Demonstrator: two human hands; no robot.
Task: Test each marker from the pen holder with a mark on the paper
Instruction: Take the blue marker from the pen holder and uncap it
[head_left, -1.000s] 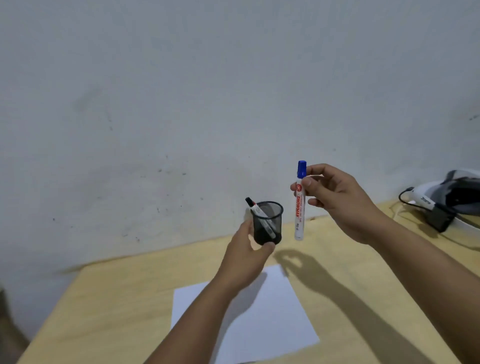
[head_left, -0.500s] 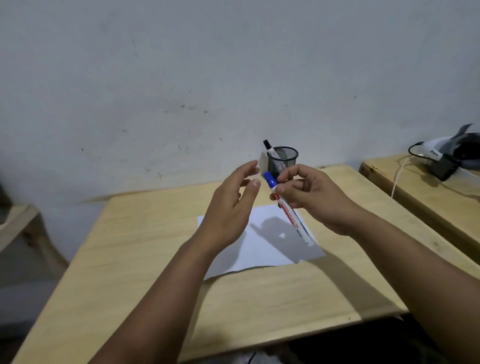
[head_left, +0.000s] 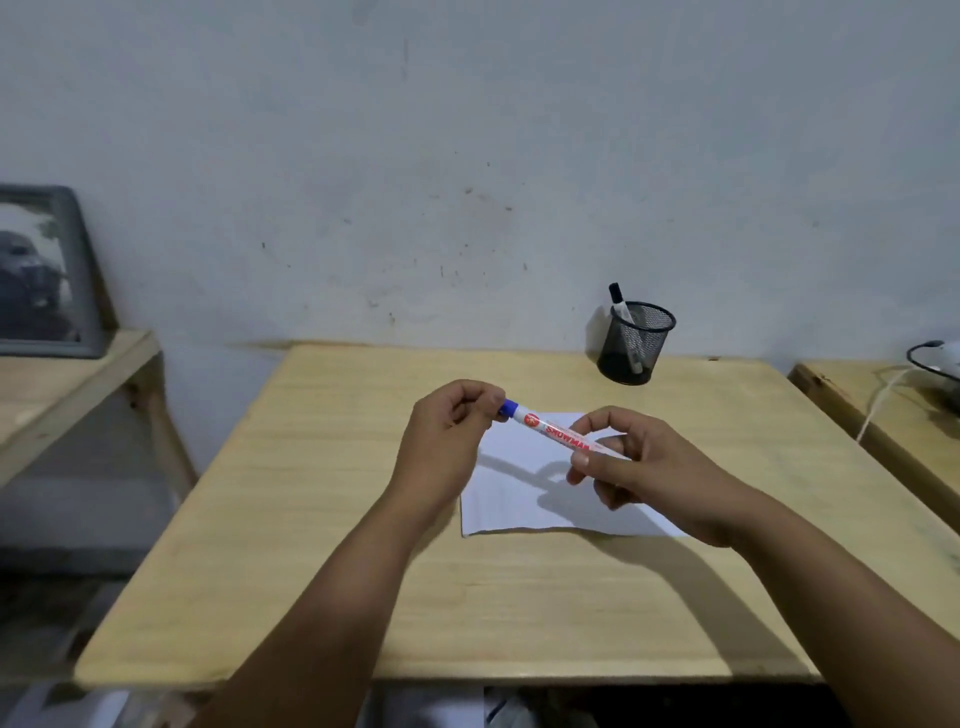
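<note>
- Frame centre: right hand (head_left: 631, 467) pinches the light, rigid blue marker (head_left: 558, 435) mid-barrel; left hand (head_left: 449, 434) grips its cap.
- Smooth plastic, likely slippery; hold barrel firmly.

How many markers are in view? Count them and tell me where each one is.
2. The blue-capped marker is held over the paper, left hand on its cap, right hand on its barrel. The black-capped marker stands in the mesh pen holder. The mesh could hide more.
</note>
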